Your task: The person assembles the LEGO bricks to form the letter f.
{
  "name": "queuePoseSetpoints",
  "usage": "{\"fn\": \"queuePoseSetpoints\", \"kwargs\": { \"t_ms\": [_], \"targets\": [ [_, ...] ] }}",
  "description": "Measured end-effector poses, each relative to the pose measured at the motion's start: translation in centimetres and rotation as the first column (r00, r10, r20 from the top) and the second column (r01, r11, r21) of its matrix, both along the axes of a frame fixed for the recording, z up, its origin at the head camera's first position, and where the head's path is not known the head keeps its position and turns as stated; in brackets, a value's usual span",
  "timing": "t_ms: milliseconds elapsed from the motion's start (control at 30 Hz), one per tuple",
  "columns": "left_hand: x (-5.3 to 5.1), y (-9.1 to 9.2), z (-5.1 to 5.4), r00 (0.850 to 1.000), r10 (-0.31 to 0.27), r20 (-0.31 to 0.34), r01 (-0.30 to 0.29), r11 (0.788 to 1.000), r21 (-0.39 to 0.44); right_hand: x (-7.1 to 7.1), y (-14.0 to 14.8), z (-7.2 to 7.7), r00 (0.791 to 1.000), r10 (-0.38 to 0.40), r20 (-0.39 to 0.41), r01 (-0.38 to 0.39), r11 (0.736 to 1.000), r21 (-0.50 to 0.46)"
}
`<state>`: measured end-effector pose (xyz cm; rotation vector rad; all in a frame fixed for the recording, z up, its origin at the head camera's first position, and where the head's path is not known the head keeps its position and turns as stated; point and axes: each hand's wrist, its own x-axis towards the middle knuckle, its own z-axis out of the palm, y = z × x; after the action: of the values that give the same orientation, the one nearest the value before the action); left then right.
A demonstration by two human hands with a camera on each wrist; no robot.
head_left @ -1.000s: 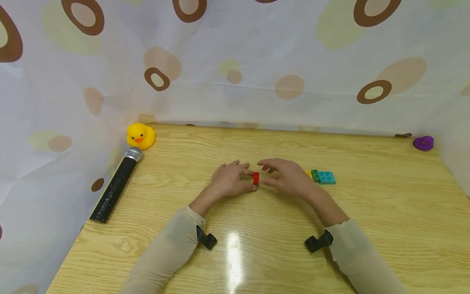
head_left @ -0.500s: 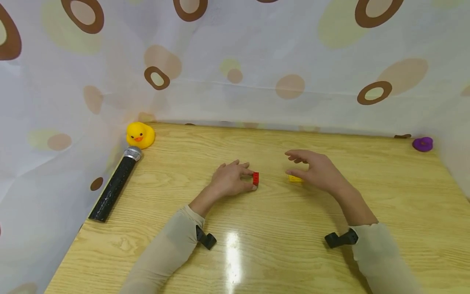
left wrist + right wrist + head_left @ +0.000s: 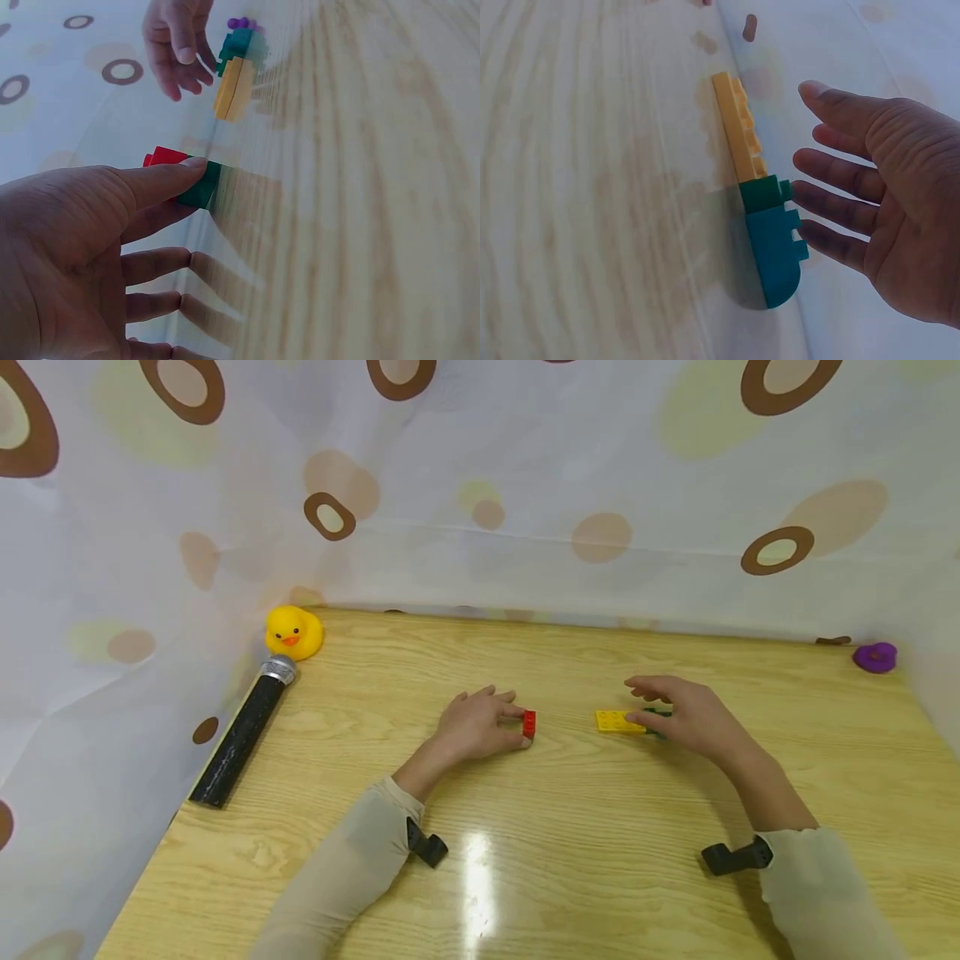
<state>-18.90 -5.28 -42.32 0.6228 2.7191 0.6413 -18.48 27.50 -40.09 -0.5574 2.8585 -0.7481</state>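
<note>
My left hand [image 3: 476, 727] pinches a small stack between thumb and finger near the middle of the table. A red toy building brick [image 3: 529, 724] tops this stack, with a green brick [image 3: 202, 187] beneath it in the left wrist view. My right hand [image 3: 693, 714] hovers over several bricks to the right, fingers loosely bent and holding nothing. Those bricks lie in a row: a yellow brick [image 3: 617, 721], a small green brick [image 3: 761, 193] and a teal brick with a rounded end [image 3: 774, 255]. In the head view, the right hand hides the teal one.
A black microphone [image 3: 243, 735] with a silver head lies along the table's left side. Beyond it sits a yellow rubber duck [image 3: 294, 633]. A small purple duck [image 3: 876, 657] is at the far right corner. Behind the table hangs a patterned curtain [image 3: 525, 527].
My right hand has moved right, away from the red brick to above the brick row, uncovering the yellow brick. My left hand has kept its place and its pinch on the stack.
</note>
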Motion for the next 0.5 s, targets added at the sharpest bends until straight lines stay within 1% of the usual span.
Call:
{"fn": "queuePoseSetpoints", "kwargs": {
  "t_ms": [367, 500],
  "targets": [
    [0.0, 0.3, 0.0, 1.0, -0.001, -0.008, 0.001, 1.0, -0.016, 0.3, 0.8, -0.9, 0.999, 0.005, 0.034, -0.007, 0.999, 0.043],
    [0.0, 0.2, 0.0, 1.0, 0.006, 0.0, -0.006, 1.0, -0.017, 0.3, 0.8, -1.3, 1.0, 0.029, 0.013, -0.029, 0.999, 0.043]
  ]
}}
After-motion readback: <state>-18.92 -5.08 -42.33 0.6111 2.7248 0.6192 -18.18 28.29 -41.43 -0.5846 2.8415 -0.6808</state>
